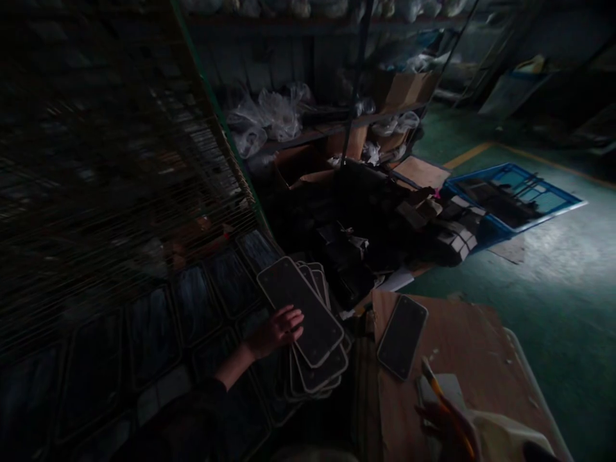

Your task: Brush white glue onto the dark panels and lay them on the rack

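My left hand (278, 330) grips a fanned stack of dark, rounded-rectangle panels with pale rims (308, 321), fingers curled over the top panel's edge. The stack hovers above a rack shelf (158, 333) laid with similar dark panels. My right hand (445, 423) is at the bottom right, closed around a thin yellowish brush or stick (433, 382), above a white cloth or sheet (500, 436). One single dark panel (402, 336) lies flat on a brown cardboard surface (471, 340) between the two hands.
A tall wire rack (110, 167) fills the left. Behind are shelves with plastic bags (269, 119) and cardboard boxes (409, 90), a heap of dark parts (385, 224), and a blue crate (514, 196) on the green floor (558, 289).
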The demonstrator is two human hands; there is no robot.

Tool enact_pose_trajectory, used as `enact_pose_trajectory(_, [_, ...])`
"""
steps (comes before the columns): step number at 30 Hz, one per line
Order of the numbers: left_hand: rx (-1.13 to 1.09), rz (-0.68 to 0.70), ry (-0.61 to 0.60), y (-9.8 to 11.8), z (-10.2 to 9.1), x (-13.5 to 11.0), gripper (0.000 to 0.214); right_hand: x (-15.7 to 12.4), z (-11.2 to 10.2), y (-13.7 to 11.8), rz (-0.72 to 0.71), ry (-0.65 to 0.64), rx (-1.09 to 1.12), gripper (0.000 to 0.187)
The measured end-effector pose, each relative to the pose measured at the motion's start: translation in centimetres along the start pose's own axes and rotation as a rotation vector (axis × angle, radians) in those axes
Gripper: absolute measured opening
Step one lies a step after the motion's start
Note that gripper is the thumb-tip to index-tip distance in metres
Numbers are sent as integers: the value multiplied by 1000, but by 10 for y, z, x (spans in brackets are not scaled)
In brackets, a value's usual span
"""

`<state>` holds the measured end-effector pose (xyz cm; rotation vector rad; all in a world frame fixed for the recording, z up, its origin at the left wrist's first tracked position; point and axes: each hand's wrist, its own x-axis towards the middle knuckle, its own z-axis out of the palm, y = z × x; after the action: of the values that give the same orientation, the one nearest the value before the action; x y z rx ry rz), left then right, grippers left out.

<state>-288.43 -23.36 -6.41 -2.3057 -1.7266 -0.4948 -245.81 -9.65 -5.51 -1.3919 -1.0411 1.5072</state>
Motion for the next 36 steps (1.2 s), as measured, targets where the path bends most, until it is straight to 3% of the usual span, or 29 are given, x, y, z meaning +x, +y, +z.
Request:
enact_pose_trajectory(5, [-48,-56,-1,4,12,-32,28,-11,32,2,-78,-106,-121,41])
enact_pose_trajectory(10, [-98,-122,-91,7,1,-46,46,-27,73,-9,-272,-183,-344,36])
enact_pose_trajectory(14, [-188,-221,-158,19,-10,-53,61,-22,121,-22,-472,-336,-561,31])
enact_pose_trajectory(17, [-297,-448,-92,36,-11,-56,64,-11,168,-20,-585,-460,-718,36])
enact_pose_trajectory(21, [-377,-974,233,56,14,-58,46,2,210,7,-645,-470,-947,38])
enact_pose_trajectory(24, [-341,-1300,424,60,39,-48,48,0,215,26,-670,-443,-1028,33])
enact_pose_trajectory(27, [-323,-1432,483,60,52,-31,57,-13,202,35,-714,-422,-1034,26])
enact_pose_trajectory(31, [-303,-1306,551,71,44,-12,60,-40,177,39,-699,-408,-1032,24])
enact_pose_trajectory(36, [-357,-1040,466,95,29,-5,51,-68,161,47,-603,-398,-906,29])
